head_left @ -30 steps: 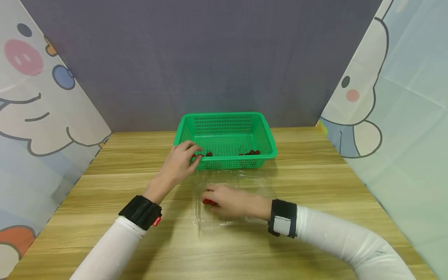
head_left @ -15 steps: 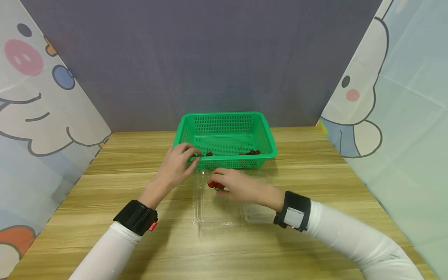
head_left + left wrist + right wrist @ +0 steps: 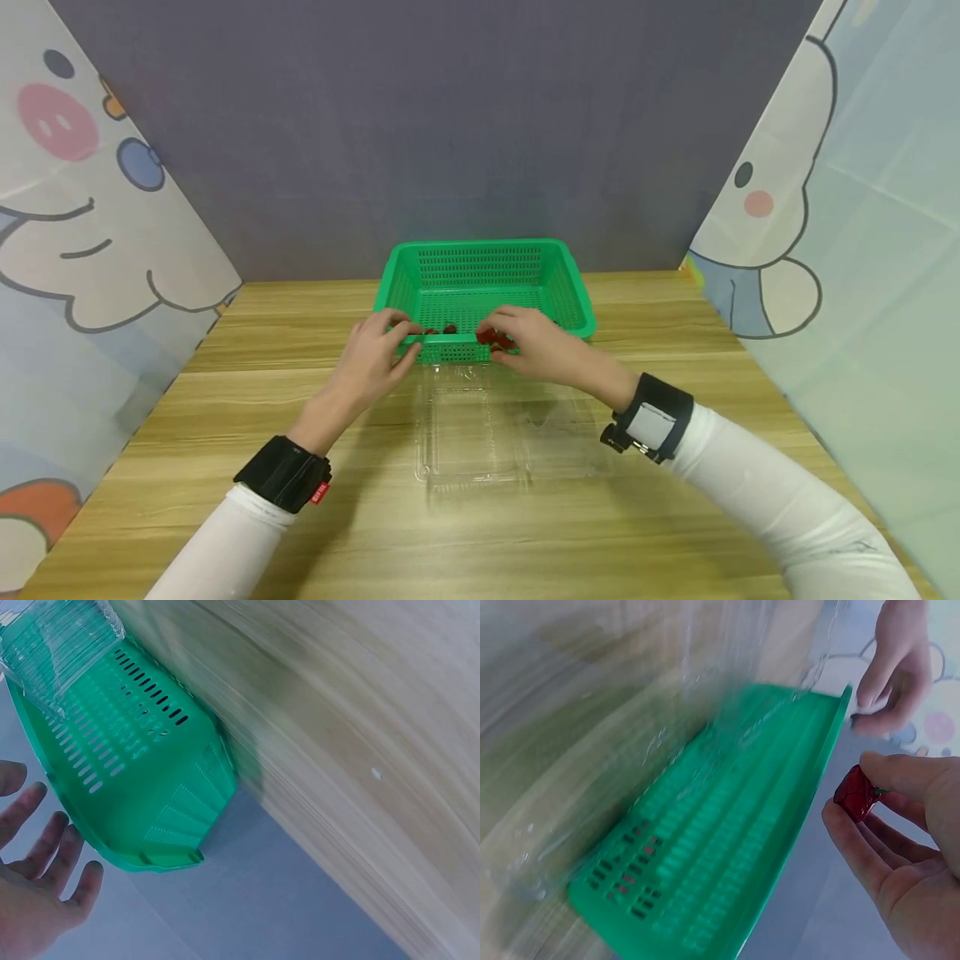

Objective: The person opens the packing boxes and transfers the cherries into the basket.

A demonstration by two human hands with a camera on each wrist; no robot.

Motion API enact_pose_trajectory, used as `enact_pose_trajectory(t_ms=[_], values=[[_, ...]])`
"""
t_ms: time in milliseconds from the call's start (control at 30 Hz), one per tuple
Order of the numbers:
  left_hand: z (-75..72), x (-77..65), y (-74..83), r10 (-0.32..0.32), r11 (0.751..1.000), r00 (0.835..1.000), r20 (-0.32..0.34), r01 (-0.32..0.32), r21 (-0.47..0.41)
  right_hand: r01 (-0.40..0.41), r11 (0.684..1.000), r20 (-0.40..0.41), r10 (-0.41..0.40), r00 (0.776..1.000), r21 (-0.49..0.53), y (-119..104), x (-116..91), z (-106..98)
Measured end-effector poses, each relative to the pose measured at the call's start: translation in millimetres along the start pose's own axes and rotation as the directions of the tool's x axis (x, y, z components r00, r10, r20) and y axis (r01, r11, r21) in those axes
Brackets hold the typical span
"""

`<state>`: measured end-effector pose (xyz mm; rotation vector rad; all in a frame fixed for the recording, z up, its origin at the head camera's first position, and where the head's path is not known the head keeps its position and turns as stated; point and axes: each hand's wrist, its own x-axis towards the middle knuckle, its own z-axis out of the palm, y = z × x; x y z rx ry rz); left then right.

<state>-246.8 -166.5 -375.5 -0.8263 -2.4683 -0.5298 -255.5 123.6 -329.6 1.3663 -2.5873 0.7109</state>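
My right hand (image 3: 536,340) pinches a red strawberry (image 3: 857,793) with a green top between thumb and fingers. It is over the front rim of a green perforated basket (image 3: 450,339), right of the middle. My left hand (image 3: 375,350) is at the basket's front left corner, its loosely bent fingers (image 3: 63,859) close by the rim and holding nothing. Inside the basket, a few dark red cherries (image 3: 450,329) lie along the front side. A clear plastic box (image 3: 461,478) sits on the table just before the basket.
The box's clear lid half (image 3: 566,473) lies spread out to the right, beneath my right forearm. A wood-grain table (image 3: 300,317) bears everything. A dark grey panel (image 3: 480,125) stands behind the basket, with cartoon-printed panels (image 3: 862,292) at both sides.
My right hand has moved up and away from over the clear box to the basket's front rim, carrying the strawberry. My left hand has shifted only slightly and stays by the basket's corner.
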Motion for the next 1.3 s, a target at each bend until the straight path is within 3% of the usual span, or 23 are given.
enact_pose_trajectory(t_ms=[533, 1067, 1300], values=[[0.6, -3.1, 1.0, -0.023, 1.000, 1.000, 0.012, 0.023, 0.016, -0.179, 0.983, -0.081, 0.175, 0.981, -0.039, 57.6, -6.0, -17.0], [0.2, -11.2, -4.2, -0.066, 0.998, 0.998, 0.020, 0.066, 0.002, -0.313, 0.947, -0.011, 0.313, 0.950, -0.070, 72.9, -11.1, -22.0], [-2.0, -11.4, -8.1, -0.044, 0.999, 0.999, -0.020, 0.044, -0.014, -0.336, 0.938, -0.028, 0.335, 0.942, -0.080, 76.8, -16.9, -25.4]])
